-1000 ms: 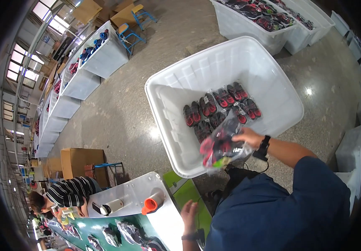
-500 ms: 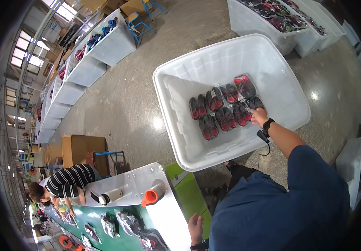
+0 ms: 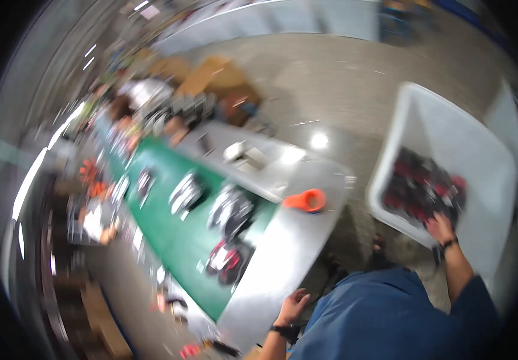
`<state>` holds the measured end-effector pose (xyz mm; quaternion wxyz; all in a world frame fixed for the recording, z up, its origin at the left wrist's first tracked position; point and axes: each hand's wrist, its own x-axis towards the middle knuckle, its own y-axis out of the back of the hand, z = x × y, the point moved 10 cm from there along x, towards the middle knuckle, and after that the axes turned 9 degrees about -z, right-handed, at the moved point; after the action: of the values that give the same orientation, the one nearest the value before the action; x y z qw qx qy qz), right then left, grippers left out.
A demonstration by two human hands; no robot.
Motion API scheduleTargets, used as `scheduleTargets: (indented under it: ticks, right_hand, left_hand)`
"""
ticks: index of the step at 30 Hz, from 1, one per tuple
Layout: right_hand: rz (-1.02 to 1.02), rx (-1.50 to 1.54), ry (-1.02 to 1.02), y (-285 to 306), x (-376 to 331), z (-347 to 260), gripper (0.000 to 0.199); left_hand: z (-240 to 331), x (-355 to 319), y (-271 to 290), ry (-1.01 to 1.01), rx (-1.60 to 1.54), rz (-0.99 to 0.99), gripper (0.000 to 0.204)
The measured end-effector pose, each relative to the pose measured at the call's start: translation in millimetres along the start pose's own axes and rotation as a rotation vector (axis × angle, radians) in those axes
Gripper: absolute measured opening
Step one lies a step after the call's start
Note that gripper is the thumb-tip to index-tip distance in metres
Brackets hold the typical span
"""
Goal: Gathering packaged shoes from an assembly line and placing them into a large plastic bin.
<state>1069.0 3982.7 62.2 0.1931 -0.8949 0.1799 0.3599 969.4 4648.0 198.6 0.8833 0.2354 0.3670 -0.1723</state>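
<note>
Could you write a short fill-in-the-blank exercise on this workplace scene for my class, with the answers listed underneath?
1. The person's ____ hand is at the white bin.
2. The belt is coloured ____.
3. The person's shirt is ____.
4. The round-mouthed object on the table is ____.

Missing words: right; green; blue; orange.

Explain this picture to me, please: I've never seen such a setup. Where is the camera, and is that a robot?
No robot: these are a person's bare hands. A wide fisheye camera on the head looks down over the blue shirt, so straight edges bend. The left hand is near the metal tabletop, with nothing visible in it. The right hand is inside the white bin, at the dark and red shoes; blur hides whether it grips any. Shiny bundles lie on the green surface; an orange container is on the metal.
</note>
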Motion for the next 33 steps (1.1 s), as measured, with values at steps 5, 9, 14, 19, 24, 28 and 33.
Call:
scheduleTargets:
  ticks: [5, 9, 14, 19, 24, 28, 33]
  right_hand:
    - [-0.047, -0.162, -0.142, -87.6, 9.2, 23.4, 0.03]
    - [-0.224, -0.43, -0.077, -271.8, -37.9, 9.6, 0.03]
    - [-0.581, -0.705, -0.074, -475.1, -80.9, 23.9, 0.032]
    - [-0.772, -0.784, -0.062, -625.6, -102.9, 42.8, 0.033]
    - [-0.757, -0.75, -0.225, -713.5, -71.3, 90.2, 0.048]
    - [-0.589, -0.776, -0.313, -775.6, -29.5, 137.3, 0.085]
    - [-0.538, -0.796, -0.188, -835.4, 6.5, 168.3, 0.108]
  left_hand:
    - [-92.2, -8.5, 113.7, 0.034, -0.03, 0.28, 0.052]
    - [-171.6, -29.3, 212.6, 0.086, -0.239, 0.718, 0.057]
    - [-206.0, -31.8, 279.1, -0.041, -0.343, 1.091, 0.038]
    - [-194.7, 62.0, 214.3, -0.113, -1.802, 0.454, 0.029]
    - [-185.5, 72.8, 220.7, 0.14, -1.655, 0.69, 0.05]
    - [-226.0, 51.9, 251.4, 0.222, -1.506, 1.142, 0.097]
    - [-225.9, 39.7, 320.8, -0.165, -1.508, 1.192, 0.103]
